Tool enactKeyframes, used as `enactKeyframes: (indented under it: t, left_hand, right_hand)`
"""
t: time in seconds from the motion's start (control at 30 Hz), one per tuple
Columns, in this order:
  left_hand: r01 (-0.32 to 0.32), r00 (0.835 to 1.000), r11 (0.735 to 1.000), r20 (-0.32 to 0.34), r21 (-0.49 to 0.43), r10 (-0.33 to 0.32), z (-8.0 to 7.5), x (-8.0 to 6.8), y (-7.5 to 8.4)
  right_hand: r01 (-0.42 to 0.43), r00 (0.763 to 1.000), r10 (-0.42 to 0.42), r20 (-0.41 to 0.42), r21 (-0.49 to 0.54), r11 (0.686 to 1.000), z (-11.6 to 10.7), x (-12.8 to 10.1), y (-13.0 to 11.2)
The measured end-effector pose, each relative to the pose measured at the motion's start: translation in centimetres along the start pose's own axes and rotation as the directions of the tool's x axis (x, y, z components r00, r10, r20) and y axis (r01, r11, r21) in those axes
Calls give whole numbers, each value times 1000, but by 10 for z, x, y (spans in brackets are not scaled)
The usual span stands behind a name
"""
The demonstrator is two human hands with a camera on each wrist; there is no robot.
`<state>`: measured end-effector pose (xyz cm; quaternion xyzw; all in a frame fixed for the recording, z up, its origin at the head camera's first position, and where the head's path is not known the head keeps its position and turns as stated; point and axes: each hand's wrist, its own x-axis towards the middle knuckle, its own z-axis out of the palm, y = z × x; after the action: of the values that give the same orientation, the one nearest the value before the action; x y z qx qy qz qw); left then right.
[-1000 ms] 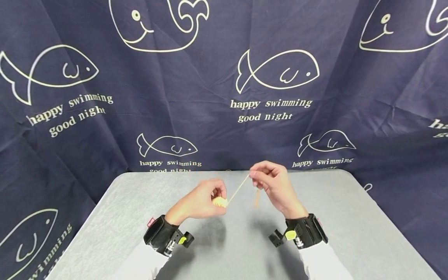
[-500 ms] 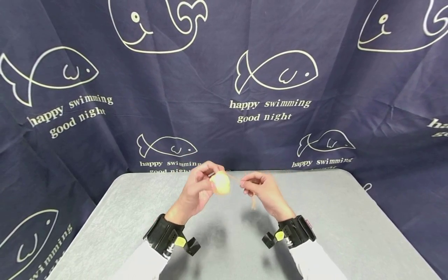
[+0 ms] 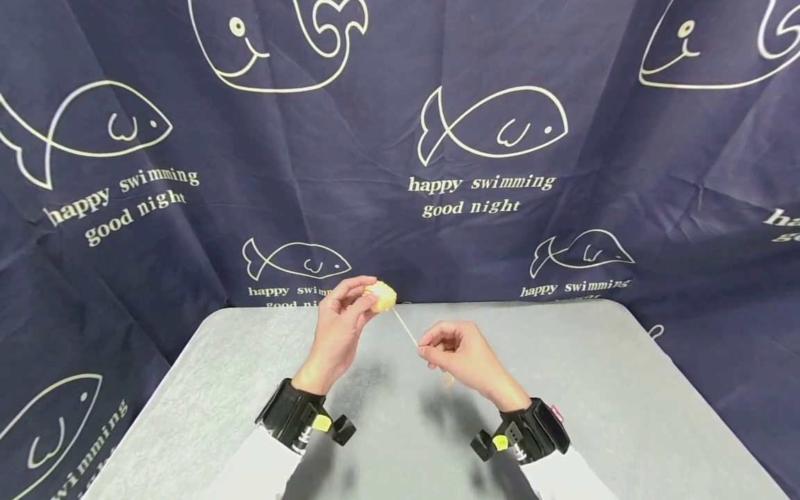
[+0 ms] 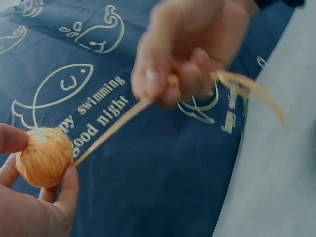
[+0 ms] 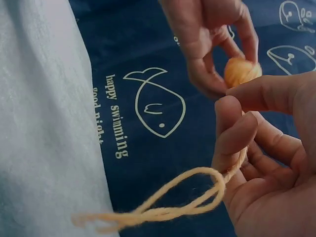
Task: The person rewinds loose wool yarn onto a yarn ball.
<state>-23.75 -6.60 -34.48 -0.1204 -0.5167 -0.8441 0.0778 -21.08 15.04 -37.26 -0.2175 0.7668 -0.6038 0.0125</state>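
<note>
A small ball of yellow-orange yarn (image 4: 45, 158) is gripped between the thumb and fingers of my left hand (image 3: 337, 323), raised over the far part of the table. From the ball a taut strand (image 3: 405, 326) runs down and right to my right hand (image 3: 459, 354), which pinches it between thumb and forefinger. Below the right hand, a loose looped tail of yarn (image 5: 180, 197) dangles, plain in the right wrist view. In the left wrist view the right hand is blurred, with the strand stretched between both hands.
The grey table (image 3: 206, 389) lies under both hands. Behind its far edge hangs a dark blue curtain (image 3: 400, 139) printed with fish and whales. Each wrist wears a black strap with a small camera (image 3: 334, 427).
My left hand has risen and moved left with the yarn ball, turning it. My right hand has come down and slightly left, still pinching the strand.
</note>
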Motion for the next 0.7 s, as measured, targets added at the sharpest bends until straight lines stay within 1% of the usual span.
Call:
enactKeyframes:
  t: [0.07, 0.13, 0.2, 0.33, 0.43, 0.53, 0.57, 0.63, 0.7]
  left_hand:
    - [-16, 1000, 995, -17, 94, 18, -2, 1, -3]
    - [-35, 999, 983, -34, 182, 42, -3, 2, -5]
    - [-42, 997, 969, -52, 245, 57, -3, 2, -7]
    - [-39, 995, 961, -80, 273, 63, -2, 2, -8]
    - [-53, 991, 955, -104, 290, 86, 1, 2, -10]
    - [-50, 987, 936, -125, 349, 99, 4, 2, -14]
    - [-44, 987, 925, -125, 378, 98, 4, 2, -16]
    - [-23, 992, 902, -101, 431, 73, 3, 1, -19]
    - [-12, 998, 874, -50, 486, 41, 1, -1, -21]
  right_hand:
    - [26, 1000, -26, -3, -28, 999, 0, -1, -3]
    - [49, 999, -49, -3, -43, 998, 0, -2, -6]
    - [67, 998, -68, -3, -57, 996, 0, -3, -8]
    - [90, 996, -91, -6, -71, 993, 0, -5, -10]
    - [111, 994, -112, -12, -85, 990, 1, -7, -13]
    - [132, 991, -134, -9, -102, 986, 2, -9, -17]
    - [140, 990, -141, -9, -106, 984, 2, -9, -19]
    - [163, 986, -165, -8, -107, 981, 1, -9, -22]
    - [191, 981, -193, -18, -85, 978, -3, -8, -26]
